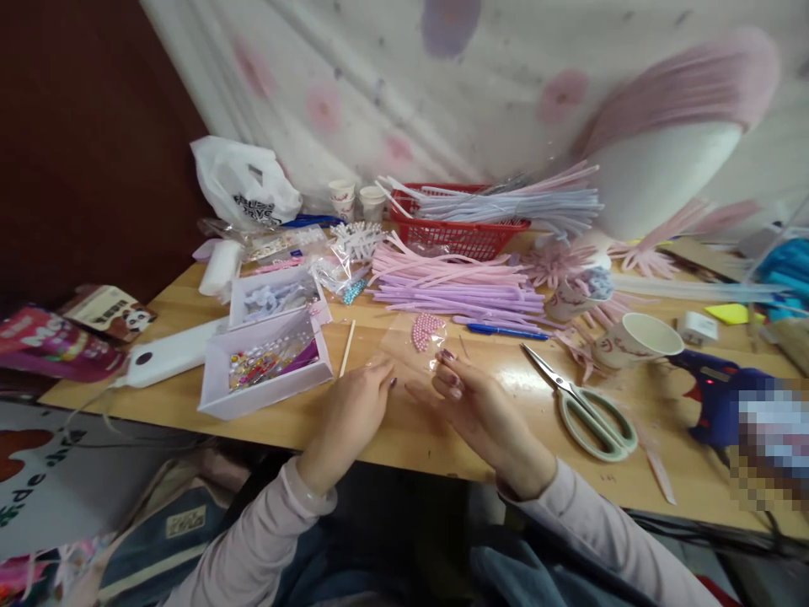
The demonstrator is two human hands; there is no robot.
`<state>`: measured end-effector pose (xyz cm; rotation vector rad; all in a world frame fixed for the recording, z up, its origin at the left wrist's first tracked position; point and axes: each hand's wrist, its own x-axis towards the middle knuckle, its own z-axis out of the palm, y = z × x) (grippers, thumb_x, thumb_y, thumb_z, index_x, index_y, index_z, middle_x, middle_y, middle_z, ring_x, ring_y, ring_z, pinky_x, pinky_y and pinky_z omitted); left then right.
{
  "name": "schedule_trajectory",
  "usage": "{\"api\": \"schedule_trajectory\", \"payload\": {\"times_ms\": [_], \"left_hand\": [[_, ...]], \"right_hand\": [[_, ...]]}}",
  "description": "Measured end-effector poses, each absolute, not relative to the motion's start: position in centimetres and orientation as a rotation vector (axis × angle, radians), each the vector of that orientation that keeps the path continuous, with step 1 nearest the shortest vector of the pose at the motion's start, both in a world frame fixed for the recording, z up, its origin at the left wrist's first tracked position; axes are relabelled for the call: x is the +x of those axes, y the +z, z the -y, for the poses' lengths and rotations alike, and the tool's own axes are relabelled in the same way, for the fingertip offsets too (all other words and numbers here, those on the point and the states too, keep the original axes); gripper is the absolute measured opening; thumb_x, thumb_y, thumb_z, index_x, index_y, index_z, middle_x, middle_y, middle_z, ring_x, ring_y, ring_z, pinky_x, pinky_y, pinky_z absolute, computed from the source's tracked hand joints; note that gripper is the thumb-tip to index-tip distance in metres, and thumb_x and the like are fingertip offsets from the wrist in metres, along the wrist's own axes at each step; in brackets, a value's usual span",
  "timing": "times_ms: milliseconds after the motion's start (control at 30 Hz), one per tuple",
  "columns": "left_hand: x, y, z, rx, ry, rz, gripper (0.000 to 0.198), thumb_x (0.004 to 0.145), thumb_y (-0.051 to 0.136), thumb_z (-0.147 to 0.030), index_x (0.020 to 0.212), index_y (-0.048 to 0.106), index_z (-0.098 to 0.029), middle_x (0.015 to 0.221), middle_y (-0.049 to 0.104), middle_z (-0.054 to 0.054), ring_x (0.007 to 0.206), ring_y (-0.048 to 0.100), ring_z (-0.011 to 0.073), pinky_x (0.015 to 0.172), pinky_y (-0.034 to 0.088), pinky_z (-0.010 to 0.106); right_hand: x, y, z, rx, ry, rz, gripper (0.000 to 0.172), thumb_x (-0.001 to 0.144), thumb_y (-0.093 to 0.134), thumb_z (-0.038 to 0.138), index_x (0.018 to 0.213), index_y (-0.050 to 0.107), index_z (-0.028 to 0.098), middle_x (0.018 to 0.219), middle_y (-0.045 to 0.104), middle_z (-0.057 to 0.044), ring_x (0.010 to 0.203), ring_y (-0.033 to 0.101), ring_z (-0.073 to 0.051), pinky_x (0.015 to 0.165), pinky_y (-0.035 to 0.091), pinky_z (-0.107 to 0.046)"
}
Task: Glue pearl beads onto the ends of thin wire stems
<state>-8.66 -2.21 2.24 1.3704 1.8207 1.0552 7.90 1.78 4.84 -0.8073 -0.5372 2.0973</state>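
A clear plastic bag (414, 341) with pink beads (422, 329) in it lies on the wooden table (442, 430). My left hand (350, 413) rests on the table with its fingertips pinching the bag's near left edge. My right hand (480, 413) pinches the bag's near right edge with curled fingers. Both hands sit side by side near the front edge of the table.
White trays of small decorations (265, 362) stand to the left, with a thin wooden stick (347, 347) beside them. Pink and purple pipe cleaners (455, 282) lie behind the bag, before a red basket (458, 232). Scissors (585, 400), paper cups (635, 340) and a blue glue gun (720, 396) are at the right.
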Motion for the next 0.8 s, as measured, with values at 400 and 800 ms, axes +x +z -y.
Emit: {"api": "schedule_trajectory", "payload": {"times_ms": [400, 800], "left_hand": [[-8.8, 2.7, 1.5, 1.286, 0.836, -1.744, 0.046, 0.076, 0.063, -0.010, 0.121, 0.073, -0.019, 0.044, 0.038, -0.007, 0.055, 0.048, 0.0206, 0.064, 0.029, 0.032], [-7.1, 3.7, -0.2, 0.323, 1.237, -1.180, 0.020, 0.085, 0.047, -0.003, 0.091, 0.064, -0.010, 0.059, 0.044, -0.006, 0.047, 0.041, 0.0053, 0.050, 0.037, 0.017]], "right_hand": [[4.7, 2.7, -2.4, -0.919, 1.811, 0.363, 0.029, 0.060, 0.086, 0.020, 0.061, 0.058, 0.020, 0.055, 0.057, 0.009, 0.055, 0.051, -0.006, 0.075, 0.053, -0.021], [4.5, 2.6, -2.6, -0.920, 1.763, 0.257, 0.013, 0.073, 0.073, 0.013, 0.068, 0.062, 0.019, 0.055, 0.058, 0.008, 0.054, 0.056, -0.005, 0.070, 0.056, -0.019]]}}
